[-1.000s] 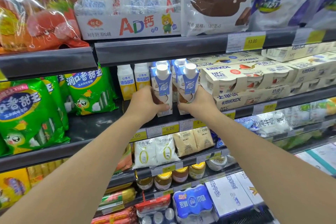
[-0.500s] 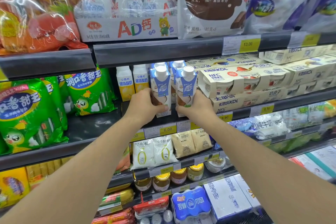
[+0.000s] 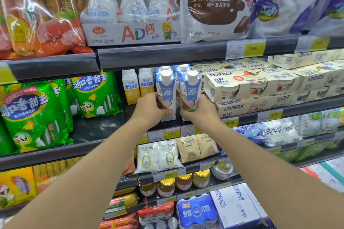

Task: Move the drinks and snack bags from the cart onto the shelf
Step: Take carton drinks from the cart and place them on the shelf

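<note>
Gripping two upright drink cartons: left hand (image 3: pixel 149 109) fingers wrapped round the left carton (image 3: pixel 166 95), right hand (image 3: pixel 202 112) fingers wrapped round the right carton (image 3: pixel 190 95). Cartons: blue-and-white, white screw caps, coconut picture low down, side by side at the front edge of the dark shelf (image 3: pixel 104 128). Adjacent: yellow yogurt bottles (image 3: pixel 130 87) left, cream yogurt multipacks (image 3: pixel 242 85) right, green sausage bags (image 3: pixel 33 117) far left. Price tag (image 3: pixel 171 133) below.

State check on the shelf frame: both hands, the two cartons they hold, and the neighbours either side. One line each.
left hand: closed around the left carton's lower half
right hand: closed around the right carton's lower half
left carton: upright, capped, at shelf front
right carton: upright, capped, beside the left one
yellow bottles: upright, untouched
yogurt multipacks: stacked, sealed
</note>
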{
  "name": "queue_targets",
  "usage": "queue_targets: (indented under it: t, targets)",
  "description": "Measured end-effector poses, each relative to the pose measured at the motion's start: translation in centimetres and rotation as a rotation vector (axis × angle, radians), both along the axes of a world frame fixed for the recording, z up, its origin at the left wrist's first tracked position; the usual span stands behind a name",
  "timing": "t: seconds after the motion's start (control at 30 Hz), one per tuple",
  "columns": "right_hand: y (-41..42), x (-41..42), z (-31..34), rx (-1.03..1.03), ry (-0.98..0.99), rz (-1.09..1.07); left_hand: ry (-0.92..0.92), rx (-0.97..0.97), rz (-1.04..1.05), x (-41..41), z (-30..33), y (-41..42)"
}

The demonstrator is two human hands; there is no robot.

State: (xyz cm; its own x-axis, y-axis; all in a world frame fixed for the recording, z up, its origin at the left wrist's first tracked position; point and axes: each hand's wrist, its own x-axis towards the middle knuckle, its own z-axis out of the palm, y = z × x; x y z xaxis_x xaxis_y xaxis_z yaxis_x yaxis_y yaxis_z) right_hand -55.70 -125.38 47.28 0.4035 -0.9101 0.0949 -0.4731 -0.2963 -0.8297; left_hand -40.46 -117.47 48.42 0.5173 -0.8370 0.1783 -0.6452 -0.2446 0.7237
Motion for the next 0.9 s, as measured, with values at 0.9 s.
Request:
queue_targets:
  t: [0.9]
  targets:
    - [5.0,-3.4,0.2,-0.16,-0.004,-0.016,-0.112,0.16,0.135,0.8,0.0,12.2]
